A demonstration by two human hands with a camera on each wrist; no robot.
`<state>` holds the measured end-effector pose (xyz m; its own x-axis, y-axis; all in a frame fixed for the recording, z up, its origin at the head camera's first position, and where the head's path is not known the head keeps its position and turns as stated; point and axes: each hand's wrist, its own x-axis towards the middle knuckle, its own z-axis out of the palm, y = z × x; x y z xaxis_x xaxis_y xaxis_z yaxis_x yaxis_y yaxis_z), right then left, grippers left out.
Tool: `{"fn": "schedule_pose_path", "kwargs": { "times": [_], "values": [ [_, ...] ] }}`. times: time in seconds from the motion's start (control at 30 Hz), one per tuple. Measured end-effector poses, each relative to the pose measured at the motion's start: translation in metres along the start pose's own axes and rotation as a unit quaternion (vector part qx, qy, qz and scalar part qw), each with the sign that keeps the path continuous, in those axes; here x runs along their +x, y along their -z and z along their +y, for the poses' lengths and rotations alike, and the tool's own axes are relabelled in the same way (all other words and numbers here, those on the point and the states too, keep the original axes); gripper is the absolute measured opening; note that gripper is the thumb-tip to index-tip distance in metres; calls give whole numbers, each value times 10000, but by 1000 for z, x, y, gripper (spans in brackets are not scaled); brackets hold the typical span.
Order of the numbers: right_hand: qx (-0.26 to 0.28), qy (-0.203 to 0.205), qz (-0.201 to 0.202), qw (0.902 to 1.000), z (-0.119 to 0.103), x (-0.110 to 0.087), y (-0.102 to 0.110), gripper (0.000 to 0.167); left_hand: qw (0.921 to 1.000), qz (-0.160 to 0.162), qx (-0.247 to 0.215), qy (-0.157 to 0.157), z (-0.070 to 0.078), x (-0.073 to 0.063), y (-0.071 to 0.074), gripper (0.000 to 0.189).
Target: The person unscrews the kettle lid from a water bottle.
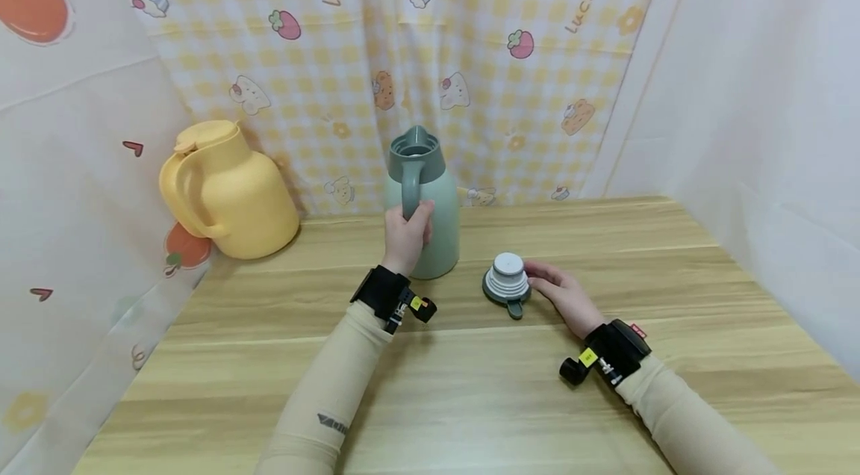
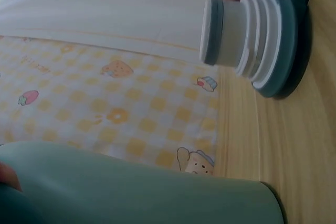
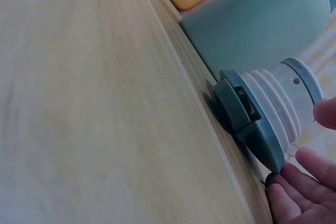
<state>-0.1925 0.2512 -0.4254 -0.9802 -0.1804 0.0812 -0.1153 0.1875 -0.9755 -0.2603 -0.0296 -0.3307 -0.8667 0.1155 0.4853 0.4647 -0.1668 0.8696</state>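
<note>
My left hand (image 1: 404,237) grips the handle of a pale green thermos jug (image 1: 440,213), which stands upright on the table with its mouth uncovered. To the jug's right, a screw-in stopper lid (image 1: 508,277) sits upside down, its white threaded plug pointing up and its dark green cap on the wood. Beside this lid is my right hand (image 1: 564,294), fingers loosely spread. In the right wrist view the fingertips (image 3: 286,171) are right at the cap's edge, and the thumb (image 3: 326,113) overlaps the top of the white plug. The left wrist view shows the jug's body (image 2: 157,192) lying across its bottom.
A yellow thermos jug (image 1: 248,195) with its lid on stands at the back left, near the side curtain. Behind the wooden table (image 1: 470,393) hangs a yellow checked curtain (image 1: 322,87). A white curtain (image 1: 759,124) closes off the right side.
</note>
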Motion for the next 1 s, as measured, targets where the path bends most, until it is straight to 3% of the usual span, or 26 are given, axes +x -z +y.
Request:
{"fn": "schedule_pose_path", "kwargs": {
  "times": [0.23,0.47,0.7,1.0],
  "values": [
    [152,-19,99,9998,1,-2,-2,47,9997,195,-81,132,-9,13,-2,44],
    [125,1,99,9999,2,-2,-1,46,9995,119,-54,288,10,18,-4,44],
    [78,-71,48,9999,3,-3,-7,46,9985,306,-150,427,-23,34,8,45],
    [141,-54,116,9998,2,-5,-1,48,9987,417,-8,283,-36,51,4,46]
  ]
}}
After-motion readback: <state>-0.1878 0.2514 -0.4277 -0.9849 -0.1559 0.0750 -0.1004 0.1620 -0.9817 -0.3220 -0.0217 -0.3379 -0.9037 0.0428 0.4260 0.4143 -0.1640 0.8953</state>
